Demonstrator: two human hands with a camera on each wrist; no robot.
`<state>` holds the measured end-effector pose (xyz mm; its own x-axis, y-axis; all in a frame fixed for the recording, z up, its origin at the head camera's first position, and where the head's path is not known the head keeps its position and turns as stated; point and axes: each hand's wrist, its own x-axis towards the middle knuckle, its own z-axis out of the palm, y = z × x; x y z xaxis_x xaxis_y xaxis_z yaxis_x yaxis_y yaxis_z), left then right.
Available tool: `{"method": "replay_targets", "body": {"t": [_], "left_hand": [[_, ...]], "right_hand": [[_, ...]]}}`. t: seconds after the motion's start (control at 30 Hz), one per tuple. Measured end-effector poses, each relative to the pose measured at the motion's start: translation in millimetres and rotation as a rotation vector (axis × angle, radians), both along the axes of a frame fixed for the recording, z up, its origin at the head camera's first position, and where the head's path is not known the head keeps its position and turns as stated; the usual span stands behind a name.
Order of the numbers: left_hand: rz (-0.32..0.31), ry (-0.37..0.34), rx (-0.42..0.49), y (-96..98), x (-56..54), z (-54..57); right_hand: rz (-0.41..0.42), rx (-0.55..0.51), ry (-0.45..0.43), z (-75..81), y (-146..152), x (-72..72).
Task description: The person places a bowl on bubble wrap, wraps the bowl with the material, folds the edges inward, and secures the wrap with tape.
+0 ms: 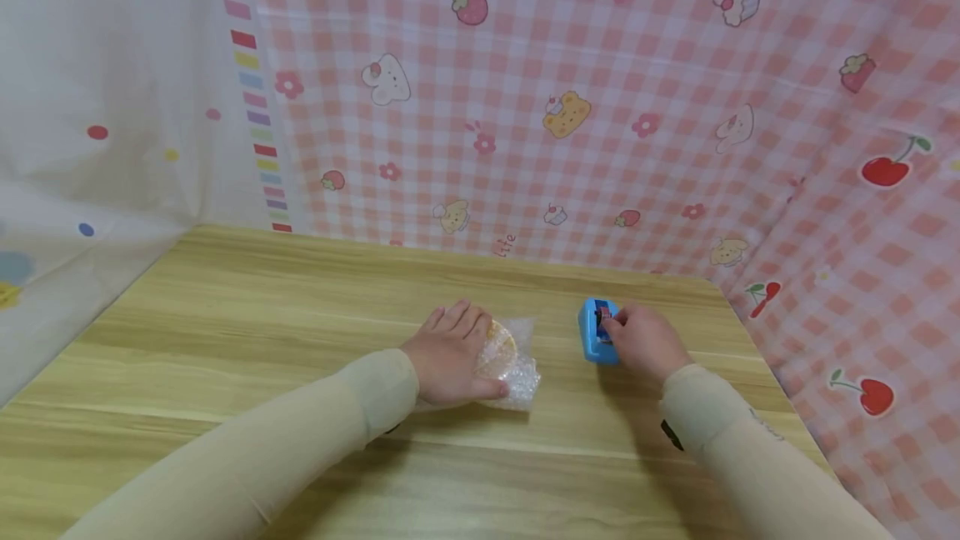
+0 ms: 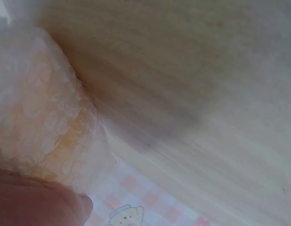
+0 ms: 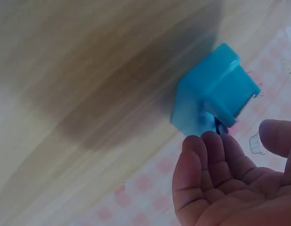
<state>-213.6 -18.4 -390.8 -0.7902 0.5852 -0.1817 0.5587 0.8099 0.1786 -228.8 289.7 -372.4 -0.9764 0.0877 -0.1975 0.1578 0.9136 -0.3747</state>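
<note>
In the head view, my left hand (image 1: pixel 450 357) rests flat on a bubble-wrapped package (image 1: pixel 517 369), fingers stretched over its left side and thumb along the near edge. Something yellow-orange shows through the clear wrap; the rest is hidden by the hand. The left wrist view has the wrap (image 2: pixel 37 103) close up, with one digit against it. To the right, my right hand (image 1: pixel 648 344) reaches a blue tape dispenser (image 1: pixel 592 348). Its loosely bent fingertips touch near the dark tape roll inside, while the right wrist view shows the thumb (image 3: pixel 279 136) apart from them.
Both things lie on a wood-grain table (image 1: pixel 247 315). A pink checked cloth (image 1: pixel 510 107) with cartoon prints hangs behind and along the right side. On the left hangs a white dotted sheet (image 1: pixel 97 182). The dispenser's serrated cutting edge (image 3: pixel 245 104) faces away from the table.
</note>
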Motion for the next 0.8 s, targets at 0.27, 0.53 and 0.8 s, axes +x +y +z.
{"method": "replay_targets", "body": {"t": [0.27, 0.53, 0.8], "left_hand": [[0.001, 0.006, -0.010, 0.9, 0.0, -0.3], [0.007, -0.004, -0.011, 2.1, 0.1, -0.6], [0.011, -0.002, -0.012, 2.3, 1.3, 0.7]], "right_hand": [[0.021, 0.039, -0.043, -5.8, 4.8, -5.0], [0.044, 0.056, -0.060, -9.7, 5.7, -3.3], [0.008, -0.004, -0.068, -14.7, 7.8, -4.2]]}}
